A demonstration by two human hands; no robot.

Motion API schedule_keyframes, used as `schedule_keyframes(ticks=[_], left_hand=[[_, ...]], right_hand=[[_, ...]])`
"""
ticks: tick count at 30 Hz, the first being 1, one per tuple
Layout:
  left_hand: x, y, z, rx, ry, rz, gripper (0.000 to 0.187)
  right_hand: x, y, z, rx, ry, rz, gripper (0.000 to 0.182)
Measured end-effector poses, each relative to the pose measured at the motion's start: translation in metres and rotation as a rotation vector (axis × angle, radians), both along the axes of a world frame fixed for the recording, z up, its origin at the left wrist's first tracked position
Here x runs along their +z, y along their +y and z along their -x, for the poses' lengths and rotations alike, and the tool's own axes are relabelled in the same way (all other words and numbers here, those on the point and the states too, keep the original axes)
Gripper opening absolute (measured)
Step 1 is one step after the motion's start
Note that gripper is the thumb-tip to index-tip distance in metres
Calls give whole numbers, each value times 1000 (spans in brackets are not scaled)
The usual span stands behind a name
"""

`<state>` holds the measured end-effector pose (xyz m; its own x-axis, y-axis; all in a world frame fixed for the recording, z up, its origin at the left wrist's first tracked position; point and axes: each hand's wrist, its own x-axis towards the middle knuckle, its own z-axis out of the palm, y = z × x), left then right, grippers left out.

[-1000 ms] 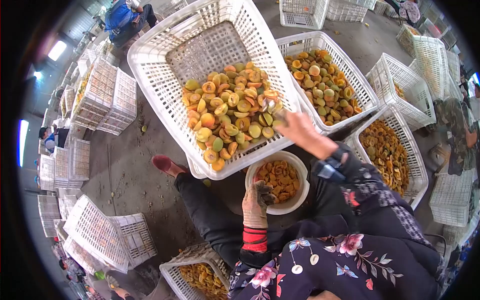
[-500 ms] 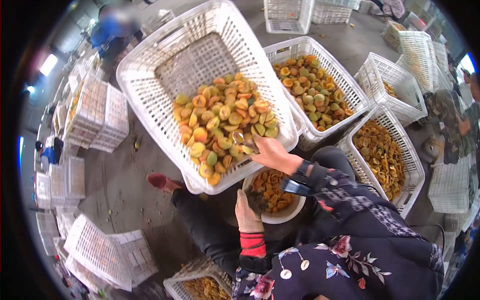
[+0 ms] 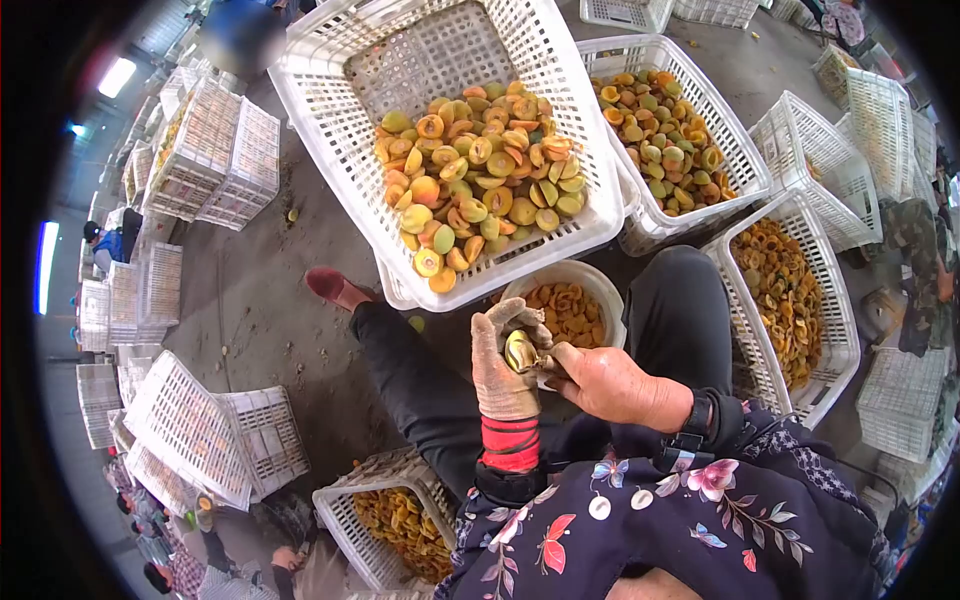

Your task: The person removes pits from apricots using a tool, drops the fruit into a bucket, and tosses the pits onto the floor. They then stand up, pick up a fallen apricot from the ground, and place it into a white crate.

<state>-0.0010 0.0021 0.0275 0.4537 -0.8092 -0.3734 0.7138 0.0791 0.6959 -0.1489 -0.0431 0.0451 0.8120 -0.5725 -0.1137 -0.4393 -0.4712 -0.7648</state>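
Note:
My left hand, in a pale work glove with a red band at the wrist, is closed around a yellow-green apricot half. My bare right hand grips a small metal spoon-like tool, its head at the fruit; the fingers hide most of its handle. Just beyond my hands, a white bucket between my legs holds orange apricot pieces. Behind it, a tilted white plastic crate bears a heap of halved apricots.
To the right stand a crate of apricot halves and a crate of darker orange pieces. Another filled crate is by my left leg. Stacked crates line the left. Other people sit at the edges, one in camouflage clothing.
My right hand has drawn back from the fruit heap to my left hand, bringing the tool. My left hand, earlier without visible fruit, now holds an apricot half. The view has shifted.

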Motion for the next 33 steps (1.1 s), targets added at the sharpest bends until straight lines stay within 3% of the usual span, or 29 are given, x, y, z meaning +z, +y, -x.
schedule_keyframes(ticks=[13,19,21,24,26,28,29,32,33], left_hand=[[22,5,8,30,-49,9,51],[18,10,3,-67,-188,50,53],[23,13,1,-107,-175,42,53],[26,10,3,-134,-222,57,54],[33,-1,16,9,-361,-9,51],[29,2,9,17,-261,-45,49],[27,3,7,23,-162,-82,46],[23,7,4,21,-179,-69,40],[22,8,2,-3,-213,-60,40]], right_hand=[[9,8,9,3,-36,5,31],[17,8,11,63,82,-71,29],[4,11,12,64,-225,-288,29],[7,5,14,98,-318,-353,29],[3,4,16,85,-258,-299,30],[6,2,16,56,-109,-183,30],[8,2,15,55,-110,-183,30],[5,5,12,72,-70,-224,30],[-4,6,11,106,-214,-337,28]])
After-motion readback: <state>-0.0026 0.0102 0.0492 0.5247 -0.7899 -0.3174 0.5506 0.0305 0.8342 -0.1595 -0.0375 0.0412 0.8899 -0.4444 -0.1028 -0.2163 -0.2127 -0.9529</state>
